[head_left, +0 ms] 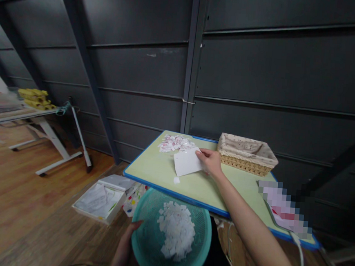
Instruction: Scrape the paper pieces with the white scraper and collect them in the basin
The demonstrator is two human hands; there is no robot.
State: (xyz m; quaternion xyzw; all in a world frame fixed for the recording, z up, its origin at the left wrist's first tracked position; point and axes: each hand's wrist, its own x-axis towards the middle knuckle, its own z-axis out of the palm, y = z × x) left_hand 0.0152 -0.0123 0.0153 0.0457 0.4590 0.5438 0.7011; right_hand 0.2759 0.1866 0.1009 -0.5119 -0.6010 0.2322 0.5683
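Observation:
My right hand [210, 161] pinches a white card [188, 162] by its right edge, a little above the pale green tabletop [153, 164]. Just below the card lies one small white paper piece [176, 180]. Behind it, a heap of small paper pieces [175, 143] with reddish marks rests on the table. My left hand [129, 238] grips the left rim of a teal plastic basket [204, 237], held below the table's front edge. Inside the basket is a pile of white paper scraps [177, 231].
A cloth-lined woven basket [244, 165] stands at the table's back right. A partly pixelated flat device [282, 211] with a white cable [300, 253] lies at the right end. On the floor at left sits an open white box [100, 202]. A dark panelled wall [139, 68] rises behind.

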